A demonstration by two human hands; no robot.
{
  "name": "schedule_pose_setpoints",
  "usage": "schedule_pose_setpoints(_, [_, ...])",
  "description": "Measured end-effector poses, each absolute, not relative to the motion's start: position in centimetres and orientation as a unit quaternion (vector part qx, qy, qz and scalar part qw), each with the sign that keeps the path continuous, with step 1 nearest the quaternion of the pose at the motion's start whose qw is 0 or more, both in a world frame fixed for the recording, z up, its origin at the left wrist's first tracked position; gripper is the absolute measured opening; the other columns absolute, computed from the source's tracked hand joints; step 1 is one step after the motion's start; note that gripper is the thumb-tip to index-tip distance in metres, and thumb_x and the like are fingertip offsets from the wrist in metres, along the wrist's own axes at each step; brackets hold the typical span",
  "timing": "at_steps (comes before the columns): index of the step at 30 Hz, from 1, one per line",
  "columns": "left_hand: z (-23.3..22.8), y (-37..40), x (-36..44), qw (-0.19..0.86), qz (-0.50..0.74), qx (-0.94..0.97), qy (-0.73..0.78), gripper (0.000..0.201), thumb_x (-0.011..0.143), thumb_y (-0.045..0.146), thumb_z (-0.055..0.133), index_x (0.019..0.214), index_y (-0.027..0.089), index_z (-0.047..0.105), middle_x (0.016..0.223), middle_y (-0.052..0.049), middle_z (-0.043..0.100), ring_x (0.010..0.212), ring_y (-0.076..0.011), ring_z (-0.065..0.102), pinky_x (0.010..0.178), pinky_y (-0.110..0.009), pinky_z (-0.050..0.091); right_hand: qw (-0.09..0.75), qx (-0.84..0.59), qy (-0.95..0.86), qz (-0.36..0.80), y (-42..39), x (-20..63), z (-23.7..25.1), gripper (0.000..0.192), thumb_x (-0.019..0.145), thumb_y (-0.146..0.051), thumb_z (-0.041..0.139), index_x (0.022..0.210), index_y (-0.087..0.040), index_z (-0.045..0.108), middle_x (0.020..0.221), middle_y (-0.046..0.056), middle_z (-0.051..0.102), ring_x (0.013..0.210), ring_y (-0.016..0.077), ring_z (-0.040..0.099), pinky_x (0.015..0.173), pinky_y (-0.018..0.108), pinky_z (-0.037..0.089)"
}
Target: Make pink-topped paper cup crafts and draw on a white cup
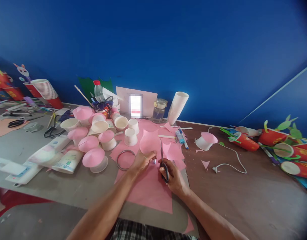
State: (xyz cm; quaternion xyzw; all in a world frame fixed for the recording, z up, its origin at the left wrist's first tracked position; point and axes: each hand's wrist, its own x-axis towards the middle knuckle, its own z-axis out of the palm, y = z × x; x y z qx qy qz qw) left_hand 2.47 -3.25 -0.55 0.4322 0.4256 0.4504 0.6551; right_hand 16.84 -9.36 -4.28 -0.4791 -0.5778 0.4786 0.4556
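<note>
My left hand (144,160) is closed on the lower edge of a cut piece of pink paper (149,141), which it holds up over the table. In my right hand (175,176) is a pair of scissors (164,166) with dark handles, the blades pointing away from me, just right of that piece. A larger pink sheet (150,196) lies flat under both hands. Pink offcuts (172,150) lie beyond the scissors. Left of my left hand, a dark ring (125,150) rests on pink paper. Two upturned white paper cups (130,137) stand just behind it.
Several paper cups with pink cone tops (93,157) crowd the left. One more capped cup (205,141) stands right, near a white cable (240,156). Behind are a glass jar (159,111), a leaning cup stack (177,108) and the blue wall (153,43). Red cups (297,168) lie far right.
</note>
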Motion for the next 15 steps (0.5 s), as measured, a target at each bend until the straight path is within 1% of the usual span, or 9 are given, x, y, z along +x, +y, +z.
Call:
schedule_pose_setpoints(5, [-0.13,-3.31,2.35,0.648,0.435,0.452,0.432,0.025,0.07,0.032,0.065,0.054,0.016,0.053,0.055,0.002,0.046,0.053,-0.0099,0.036,0.052,-0.025,0.029,0.455,-0.486,-0.577,0.473,-9.3,16.97,-4.44,0.047,0.086,-0.061,0.05,0.105,-0.018,0.051,0.06,-0.005,0.045,0.05,0.0106,0.043,0.046,0.023,0.037])
schedule_pose_setpoints(9, [-0.32,-3.19,2.37,0.651,0.436,0.447,0.432,0.023,0.07,0.03,0.064,0.055,0.017,0.053,0.056,0.002,0.045,0.054,-0.01,0.038,0.053,-0.025,0.03,0.457,-0.482,-0.577,0.475,-9.28,16.93,-4.44,0.047,0.086,-0.061,0.05,0.104,-0.018,0.051,0.059,-0.005,0.046,0.049,0.0105,0.044,0.045,0.023,0.037])
schedule_pose_setpoints(15, [-0.7,-3.0,2.55,0.667,0.447,0.428,0.415,0.023,0.066,0.026,0.064,0.053,0.018,0.047,0.055,0.003,0.042,0.054,-0.0091,0.037,0.052,-0.024,0.03,0.459,-0.481,-0.59,0.457,-9.28,16.96,-4.56,0.045,0.088,-0.06,0.048,0.104,-0.018,0.052,0.059,-0.004,0.047,0.05,0.0108,0.045,0.047,0.023,0.038])
